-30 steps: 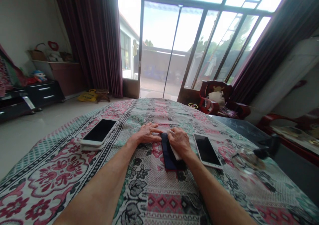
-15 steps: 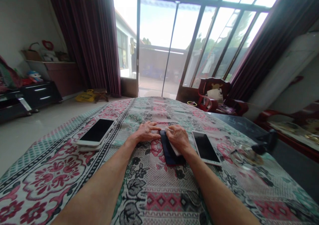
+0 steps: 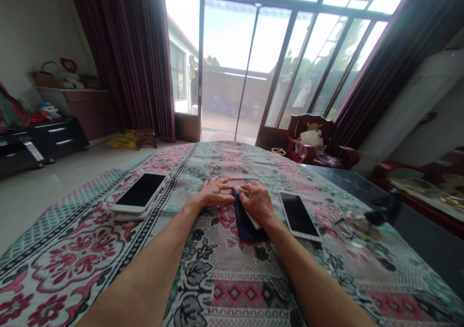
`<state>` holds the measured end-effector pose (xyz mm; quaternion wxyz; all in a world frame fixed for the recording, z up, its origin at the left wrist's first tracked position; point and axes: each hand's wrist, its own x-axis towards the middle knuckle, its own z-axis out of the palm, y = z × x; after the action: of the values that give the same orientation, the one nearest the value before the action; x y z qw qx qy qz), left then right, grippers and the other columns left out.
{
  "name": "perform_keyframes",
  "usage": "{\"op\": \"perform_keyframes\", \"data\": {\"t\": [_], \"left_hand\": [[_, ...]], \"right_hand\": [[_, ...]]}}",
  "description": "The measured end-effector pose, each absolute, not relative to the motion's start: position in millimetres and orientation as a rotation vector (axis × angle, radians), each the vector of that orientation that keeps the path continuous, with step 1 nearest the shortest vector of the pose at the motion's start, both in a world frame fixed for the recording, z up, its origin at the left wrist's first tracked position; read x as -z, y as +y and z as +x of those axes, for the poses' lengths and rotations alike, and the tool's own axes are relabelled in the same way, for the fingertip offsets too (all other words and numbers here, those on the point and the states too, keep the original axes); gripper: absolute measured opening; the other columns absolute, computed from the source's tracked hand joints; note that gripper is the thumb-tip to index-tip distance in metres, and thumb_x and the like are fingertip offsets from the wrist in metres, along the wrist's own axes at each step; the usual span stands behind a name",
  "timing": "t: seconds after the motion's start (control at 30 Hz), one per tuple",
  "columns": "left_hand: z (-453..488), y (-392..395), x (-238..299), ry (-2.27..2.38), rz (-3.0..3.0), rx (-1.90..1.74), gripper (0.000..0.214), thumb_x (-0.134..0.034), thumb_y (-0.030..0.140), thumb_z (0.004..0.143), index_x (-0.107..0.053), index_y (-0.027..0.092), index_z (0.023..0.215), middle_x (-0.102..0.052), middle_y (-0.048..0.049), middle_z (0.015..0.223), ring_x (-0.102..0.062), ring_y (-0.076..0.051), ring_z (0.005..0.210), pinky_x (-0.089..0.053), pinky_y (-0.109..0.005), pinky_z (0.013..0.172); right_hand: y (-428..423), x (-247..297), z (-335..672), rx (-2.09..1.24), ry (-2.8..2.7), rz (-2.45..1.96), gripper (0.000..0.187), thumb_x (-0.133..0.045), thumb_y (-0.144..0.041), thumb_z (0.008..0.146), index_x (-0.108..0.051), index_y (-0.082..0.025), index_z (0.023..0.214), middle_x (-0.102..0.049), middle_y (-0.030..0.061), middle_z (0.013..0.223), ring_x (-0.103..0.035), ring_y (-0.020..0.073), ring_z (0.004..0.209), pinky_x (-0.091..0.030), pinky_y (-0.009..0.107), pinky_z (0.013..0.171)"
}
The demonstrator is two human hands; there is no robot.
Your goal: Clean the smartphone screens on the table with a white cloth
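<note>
Both arms reach forward over the patterned tablecloth (image 3: 239, 264), forearms slanting in from the lower corners and closing toward the middle. Here's the left hand (image 3: 216, 192): palm down and low, wrist bent so the fingers point across to the right, spread a little apart. Its grip is loose and wide, closed around nothing, with the fingertips right at the left edge of a dark blue, flat, phone-like device (image 3: 247, 231).

And over to the right hand (image 3: 256, 201) — this one is doing the gripping! Knuckles up, fingers curled and bunched, it pinches a white cloth (image 3: 255, 222) against the top of the device, part of the white showing at the fingertips and more trailing beneath the palm. The forearm angles up and leftward, its wrist above the device's right side.

The device lies flat on the tablecloth between the hands, far end slightly left of its near end. Just beside the right wrist rests a white phone (image 3: 299, 215), dark screen up; well out to the left, another white-framed phone (image 3: 142, 193) lies on top of something pale.
</note>
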<state>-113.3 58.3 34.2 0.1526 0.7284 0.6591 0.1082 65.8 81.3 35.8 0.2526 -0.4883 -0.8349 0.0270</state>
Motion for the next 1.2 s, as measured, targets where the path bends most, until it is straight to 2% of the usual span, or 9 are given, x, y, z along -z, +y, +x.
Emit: {"op": "perform_keyframes", "data": {"t": [0.1, 0.33, 0.57, 0.8, 1.03, 1.2], "left_hand": [[-112.4, 57.2, -35.2, 1.893, 2.092, -0.313, 0.054, -0.056, 0.059, 0.082, -0.052, 0.042, 0.133, -0.032, 0.0023, 0.155, -0.016, -0.032, 0.145, -0.014, -0.055, 0.116], [-110.7, 55.3, -38.3, 1.897, 2.069, -0.287, 0.054, -0.054, 0.061, 0.082, -0.051, 0.042, 0.133, -0.028, 0.0019, 0.157, -0.014, -0.030, 0.146, -0.012, -0.055, 0.116], [-113.8, 59.9, -31.2, 1.881, 2.097, -0.304, 0.054, -0.054, 0.059, 0.083, -0.051, 0.043, 0.133, -0.031, 0.0015, 0.156, -0.015, -0.033, 0.146, -0.012, -0.056, 0.116], [-113.2, 59.3, -30.7, 1.886, 2.103, -0.327, 0.056, -0.054, 0.063, 0.081, -0.054, 0.040, 0.132, -0.031, 0.0015, 0.156, -0.016, -0.035, 0.145, -0.013, -0.055, 0.116], [-112.1, 58.9, -32.1, 1.889, 2.100, -0.322, 0.054, -0.055, 0.061, 0.081, -0.054, 0.042, 0.131, -0.031, 0.0008, 0.156, -0.016, -0.035, 0.145, -0.014, -0.057, 0.115], [-109.3, 58.1, -32.5, 1.926, 2.095, -0.299, 0.055, -0.053, 0.063, 0.082, -0.053, 0.041, 0.133, -0.031, 0.0005, 0.156, -0.016, -0.035, 0.145, -0.014, -0.057, 0.115]], "right_hand": [[81.6, -36.5, 67.6, -0.089, -2.304, -1.309, 0.023, -0.052, -0.026, 0.087, -0.075, -0.024, 0.093, -0.069, 0.0040, 0.094, -0.061, 0.0154, 0.088, -0.041, 0.022, 0.079], [82.4, -43.7, 75.3, -0.037, -2.211, -1.590, 0.025, -0.052, -0.024, 0.086, -0.074, -0.021, 0.095, -0.069, 0.0073, 0.100, -0.061, 0.0174, 0.092, -0.041, 0.023, 0.080], [71.7, -41.0, 63.6, -0.030, -2.358, -1.341, 0.023, -0.053, -0.025, 0.086, -0.075, -0.024, 0.093, -0.069, 0.0049, 0.093, -0.061, 0.0159, 0.089, -0.041, 0.022, 0.077], [78.9, -50.6, 81.7, -0.004, -2.238, -1.647, 0.022, -0.052, -0.024, 0.085, -0.073, -0.019, 0.091, -0.069, 0.0089, 0.099, -0.063, 0.0181, 0.087, -0.042, 0.025, 0.075], [68.2, -44.4, 65.1, -0.012, -2.333, -1.418, 0.022, -0.051, -0.024, 0.086, -0.073, -0.022, 0.088, -0.068, 0.0064, 0.094, -0.062, 0.0167, 0.089, -0.042, 0.023, 0.076], [75.2, -46.8, 73.6, -0.038, -2.260, -1.573, 0.023, -0.051, -0.024, 0.085, -0.072, -0.020, 0.090, -0.069, 0.0081, 0.098, -0.064, 0.0173, 0.088, -0.042, 0.023, 0.076]]}}
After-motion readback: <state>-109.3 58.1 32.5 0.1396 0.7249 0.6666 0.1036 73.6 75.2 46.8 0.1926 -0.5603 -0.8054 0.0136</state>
